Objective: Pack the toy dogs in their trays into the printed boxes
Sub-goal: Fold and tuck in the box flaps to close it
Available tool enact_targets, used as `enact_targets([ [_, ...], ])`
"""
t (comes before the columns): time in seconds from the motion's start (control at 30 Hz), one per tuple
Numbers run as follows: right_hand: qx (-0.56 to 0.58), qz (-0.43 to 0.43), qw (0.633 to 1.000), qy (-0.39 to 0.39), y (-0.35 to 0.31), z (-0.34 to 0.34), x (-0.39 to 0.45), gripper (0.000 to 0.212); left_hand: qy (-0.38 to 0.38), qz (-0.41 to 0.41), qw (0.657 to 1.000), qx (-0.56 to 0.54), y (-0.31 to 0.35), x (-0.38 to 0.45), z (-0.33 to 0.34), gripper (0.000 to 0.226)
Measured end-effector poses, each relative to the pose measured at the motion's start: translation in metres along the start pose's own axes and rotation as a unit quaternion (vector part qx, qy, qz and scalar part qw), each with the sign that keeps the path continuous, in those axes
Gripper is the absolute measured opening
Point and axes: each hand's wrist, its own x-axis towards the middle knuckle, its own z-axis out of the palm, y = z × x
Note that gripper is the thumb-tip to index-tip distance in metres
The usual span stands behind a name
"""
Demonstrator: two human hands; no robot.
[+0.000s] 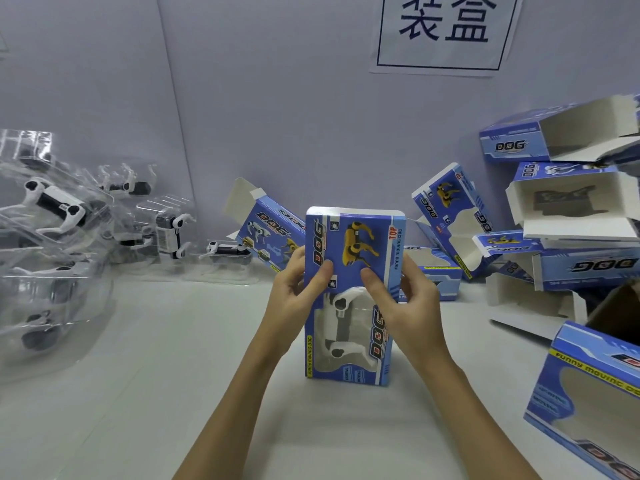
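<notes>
Box (353, 296) stands upright on the surface (173, 375), dead centre, gripped from both sides: left hand (294, 289) and right hand (405, 299) curl round its edges, thumbs pressed flat on the printed front, likely steadying it to close the top. Glossy blue card, and a white dog (341, 323) shows through the window. Left: dogs in clear crinkly trays (59, 216). Right: empty boxes (568, 202), flaps open.
</notes>
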Motion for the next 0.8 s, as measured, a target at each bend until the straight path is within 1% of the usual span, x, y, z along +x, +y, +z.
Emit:
enact_targets([
  [0.07,0.0,0.003,1.0,0.01,0.006,-0.004,0.002,0.034,0.006,0.033,0.998,0.044,-0.002,0.001,0.004,0.022],
  [0.17,-0.024,0.014,0.998,0.054,0.012,-0.004,0.0,0.061,0.041,0.083,0.987,0.133,-0.011,0.001,0.012,0.022],
  [0.23,-0.001,0.019,0.997,0.079,0.011,0.0,-0.003,0.075,0.05,0.097,0.978,0.18,-0.014,0.0,0.018,0.017],
  [0.27,0.008,0.011,0.997,0.079,0.011,0.002,-0.005,0.079,0.049,0.085,0.98,0.172,-0.016,0.0,0.02,0.017],
  [0.33,-0.009,-0.003,0.998,0.057,0.012,0.01,-0.01,0.093,0.063,0.011,0.997,0.053,-0.014,0.002,0.025,0.027],
  [0.37,-0.044,-0.003,0.998,0.042,0.012,0.016,-0.012,0.104,0.064,-0.004,0.998,0.011,-0.014,0.002,0.025,0.032],
  [0.4,-0.086,-0.001,0.996,0.028,0.012,0.02,-0.013,0.117,0.06,0.006,0.998,0.004,-0.014,0.002,0.025,0.034],
  [0.43,-0.116,0.005,0.993,0.018,0.011,0.024,-0.013,0.125,0.058,0.028,0.998,0.019,-0.014,0.001,0.025,0.033],
  [0.47,-0.124,0.013,0.992,0.01,0.011,0.025,-0.012,0.127,0.066,0.059,0.995,0.052,-0.014,0.0,0.023,0.033],
  [0.5,-0.115,0.021,0.993,0.0,0.011,0.024,-0.01,0.124,0.079,0.093,0.988,0.093,-0.015,-0.001,0.019,0.036],
  [0.53,-0.098,0.026,0.995,-0.02,0.012,0.02,-0.009,0.116,0.103,0.115,0.981,0.122,-0.016,0.0,0.015,0.036],
  [0.6,-0.057,0.029,0.995,-0.076,0.017,0.008,-0.008,0.092,0.146,0.099,0.977,0.118,-0.013,0.002,0.008,0.032],
  [0.63,-0.026,0.035,0.995,-0.093,0.019,0.002,-0.008,0.081,0.145,0.08,0.98,0.107,-0.013,0.004,0.005,0.036],
  [0.67,0.005,0.039,0.995,-0.091,0.022,-0.003,-0.008,0.07,0.136,0.064,0.983,0.106,-0.013,0.004,0.003,0.046],
  [0.73,0.056,0.05,0.996,-0.056,0.023,-0.009,-0.006,0.051,0.1,0.023,0.986,0.133,-0.015,0.005,-0.002,0.073],
  [0.77,0.08,0.056,0.994,-0.039,0.024,-0.011,-0.006,0.043,0.074,-0.006,0.987,0.139,-0.016,0.005,-0.004,0.085],
  [0.8,0.104,0.063,0.992,-0.025,0.024,-0.012,-0.005,0.036,0.041,-0.03,0.99,0.13,-0.016,0.003,-0.003,0.092],
])
